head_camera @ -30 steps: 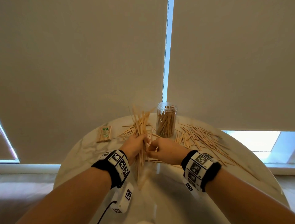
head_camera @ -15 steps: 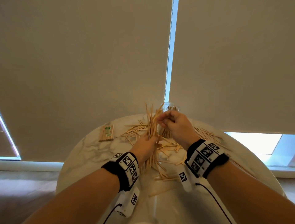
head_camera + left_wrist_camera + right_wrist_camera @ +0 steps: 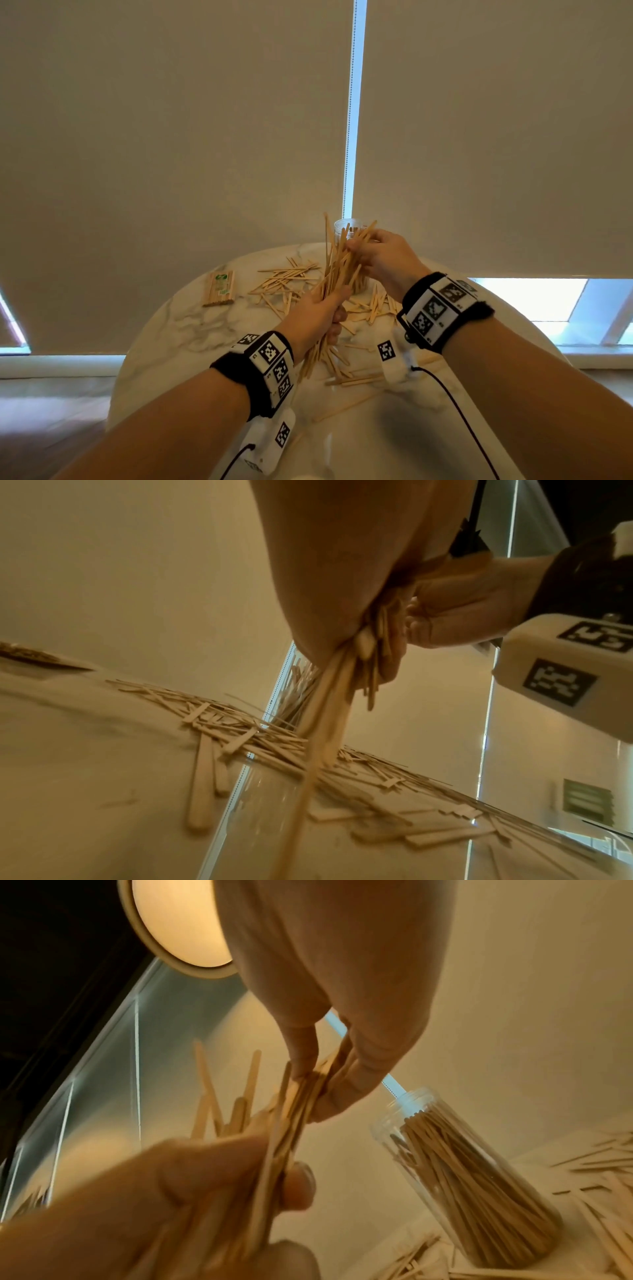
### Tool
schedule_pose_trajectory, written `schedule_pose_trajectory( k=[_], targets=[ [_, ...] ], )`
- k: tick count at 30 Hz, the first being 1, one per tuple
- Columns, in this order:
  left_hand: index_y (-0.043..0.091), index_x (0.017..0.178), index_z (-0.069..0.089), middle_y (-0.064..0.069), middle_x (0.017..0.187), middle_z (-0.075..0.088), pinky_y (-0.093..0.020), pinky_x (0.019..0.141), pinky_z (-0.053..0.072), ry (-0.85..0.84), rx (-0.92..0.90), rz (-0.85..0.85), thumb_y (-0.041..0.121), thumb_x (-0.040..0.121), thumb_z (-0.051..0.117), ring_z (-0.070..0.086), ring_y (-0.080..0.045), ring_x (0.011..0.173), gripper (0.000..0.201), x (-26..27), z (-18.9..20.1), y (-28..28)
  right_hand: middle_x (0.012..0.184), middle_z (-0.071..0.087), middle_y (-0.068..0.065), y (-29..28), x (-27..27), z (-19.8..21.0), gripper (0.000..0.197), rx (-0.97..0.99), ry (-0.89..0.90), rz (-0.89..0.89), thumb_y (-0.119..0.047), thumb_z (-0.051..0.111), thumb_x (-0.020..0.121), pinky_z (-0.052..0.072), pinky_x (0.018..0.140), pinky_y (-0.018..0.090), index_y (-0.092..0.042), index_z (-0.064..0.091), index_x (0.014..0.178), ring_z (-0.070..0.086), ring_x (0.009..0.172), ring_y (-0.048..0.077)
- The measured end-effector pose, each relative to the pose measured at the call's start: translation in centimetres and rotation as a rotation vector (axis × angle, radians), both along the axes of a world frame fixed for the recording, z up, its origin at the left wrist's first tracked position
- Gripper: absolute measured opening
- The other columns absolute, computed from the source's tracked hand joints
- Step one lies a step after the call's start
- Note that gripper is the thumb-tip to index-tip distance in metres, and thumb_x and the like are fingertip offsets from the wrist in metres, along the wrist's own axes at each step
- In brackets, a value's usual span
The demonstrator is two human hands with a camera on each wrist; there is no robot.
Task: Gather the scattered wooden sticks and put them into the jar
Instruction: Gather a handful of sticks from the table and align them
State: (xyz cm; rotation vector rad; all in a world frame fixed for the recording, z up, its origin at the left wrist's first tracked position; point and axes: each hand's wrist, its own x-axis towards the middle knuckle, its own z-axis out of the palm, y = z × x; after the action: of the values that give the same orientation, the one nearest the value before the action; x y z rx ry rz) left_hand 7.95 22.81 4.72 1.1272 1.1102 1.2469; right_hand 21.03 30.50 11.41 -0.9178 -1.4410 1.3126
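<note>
My left hand (image 3: 322,313) grips a bundle of wooden sticks (image 3: 337,270) around its middle, tilted up toward the far right. My right hand (image 3: 373,253) pinches the upper part of the same bundle (image 3: 301,1093) between thumb and fingers, just in front of the clear jar (image 3: 346,228). The jar (image 3: 476,1185) stands upright on the round marble table (image 3: 178,325) and holds many sticks. More loose sticks (image 3: 284,277) lie scattered left of the jar, and others (image 3: 363,308) below and to its right. In the left wrist view the bundle (image 3: 329,718) hangs blurred below my palm.
A wrapped pack of sticks (image 3: 219,287) lies at the table's left side. Closed roller blinds (image 3: 171,137) fill the wall behind the table. A few single sticks (image 3: 356,380) lie near the front between my wrists. White wrist devices with cables hang under both forearms.
My right hand went up from beside the left hand to the bundle's top near the jar. The left hand lifted and tilted the bundle toward the jar mouth.
</note>
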Motion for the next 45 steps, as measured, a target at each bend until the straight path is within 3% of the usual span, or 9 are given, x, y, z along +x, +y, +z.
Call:
schedule_pose_trajectory(
  k=[5, 12, 17, 23, 26, 31, 34, 40, 45],
  targets=[
    [0.021, 0.105, 0.060, 0.001, 0.066, 0.047, -0.024, 0.048, 0.038, 0.041, 0.050, -0.038, 0.040, 0.093, 0.068, 0.037, -0.011, 0.050, 0.025, -0.2, -0.3, 0.1, 0.103, 0.074, 0.020, -0.2, 0.5, 0.8, 0.022, -0.015, -0.022, 0.022, -0.008, 0.062, 0.096, 0.057, 0.061, 0.031, 0.004, 0.063, 0.114, 0.073, 0.075, 0.025],
    [0.013, 0.101, 0.059, -0.002, 0.071, 0.055, -0.024, 0.048, 0.038, 0.062, 0.035, -0.043, 0.024, 0.095, 0.068, 0.039, -0.012, 0.050, 0.016, -0.2, 0.3, 0.2, 0.103, 0.074, 0.016, 0.5, 1.1, 0.3, 0.013, 0.164, -0.161, -0.047, -0.013, 0.058, 0.101, 0.061, 0.082, 0.050, -0.016, 0.065, 0.111, 0.073, 0.093, 0.035],
    [0.013, 0.100, 0.058, -0.002, 0.070, 0.054, -0.026, 0.049, 0.037, 0.039, -0.017, -0.059, 0.024, 0.094, 0.068, 0.038, -0.012, 0.050, 0.015, 0.0, 0.6, 0.4, 0.101, 0.073, 0.013, 0.1, 1.7, 0.0, 0.021, 0.162, -0.133, 0.009, -0.007, 0.059, 0.099, 0.060, 0.067, 0.029, -0.013, 0.063, 0.119, 0.074, 0.088, 0.027],
    [0.016, 0.103, 0.056, 0.000, 0.066, 0.047, -0.026, 0.049, 0.034, 0.075, -0.029, -0.083, 0.027, 0.099, 0.061, 0.036, -0.013, 0.049, 0.013, 0.3, 0.5, 0.5, 0.098, 0.069, 0.006, -0.9, 1.2, 0.3, 0.074, 0.135, -0.148, 0.053, -0.008, 0.066, 0.095, 0.060, 0.083, 0.050, -0.028, 0.023, 0.152, 0.071, 0.089, 0.024],
    [0.018, 0.105, 0.057, 0.003, 0.063, 0.043, -0.025, 0.048, 0.032, 0.066, -0.041, -0.070, 0.028, 0.101, 0.058, 0.033, -0.011, 0.049, 0.012, 0.7, 0.6, 0.7, 0.122, 0.063, 0.007, -1.2, 1.3, 0.5, 0.110, 0.086, -0.174, 0.154, -0.034, 0.082, 0.078, 0.057, 0.090, 0.047, -0.031, 0.006, 0.157, 0.069, 0.104, 0.024],
    [0.017, 0.109, 0.058, 0.002, 0.064, 0.042, -0.023, 0.044, 0.033, 0.107, -0.024, -0.063, 0.025, 0.102, 0.055, 0.033, -0.011, 0.048, 0.012, 0.7, 0.7, 1.1, 0.141, 0.051, 0.015, -0.8, 0.8, -0.7, 0.143, 0.122, -0.333, 0.282, -0.027, 0.097, 0.061, 0.056, 0.097, 0.045, -0.037, -0.009, 0.156, 0.065, 0.116, 0.027],
    [0.016, 0.103, 0.057, 0.001, 0.064, 0.043, -0.024, 0.046, 0.031, 0.109, -0.031, -0.054, 0.019, 0.101, 0.054, 0.033, -0.011, 0.048, 0.005, 0.4, 0.4, 1.3, 0.148, 0.043, 0.015, -0.2, 0.7, -1.1, 0.145, 0.185, -0.425, 0.258, -0.035, 0.097, 0.057, 0.056, 0.096, 0.044, -0.037, -0.006, 0.158, 0.062, 0.120, 0.027],
    [0.012, 0.115, 0.058, 0.002, 0.062, 0.044, -0.023, 0.043, 0.033, 0.146, -0.020, -0.002, 0.027, 0.102, 0.055, 0.034, -0.010, 0.046, 0.020, 0.3, 0.3, 1.6, 0.119, 0.069, 0.006, -0.6, 0.7, -1.0, 0.122, 0.124, -0.366, 0.355, -0.034, 0.090, 0.073, 0.056, 0.096, 0.048, -0.035, 0.001, 0.158, 0.071, 0.106, 0.023],
    [0.014, 0.109, 0.051, -0.001, 0.067, 0.045, -0.024, 0.044, 0.034, 0.182, -0.001, 0.006, 0.013, 0.102, 0.046, 0.036, -0.010, 0.046, 0.009, 1.3, 0.4, 1.9, 0.121, 0.063, 0.010, 0.4, -0.2, -2.0, 0.095, 0.334, -0.497, 0.120, -0.028, 0.083, 0.081, 0.056, 0.094, 0.044, -0.023, 0.019, 0.151, 0.067, 0.104, 0.023]
  ],
)
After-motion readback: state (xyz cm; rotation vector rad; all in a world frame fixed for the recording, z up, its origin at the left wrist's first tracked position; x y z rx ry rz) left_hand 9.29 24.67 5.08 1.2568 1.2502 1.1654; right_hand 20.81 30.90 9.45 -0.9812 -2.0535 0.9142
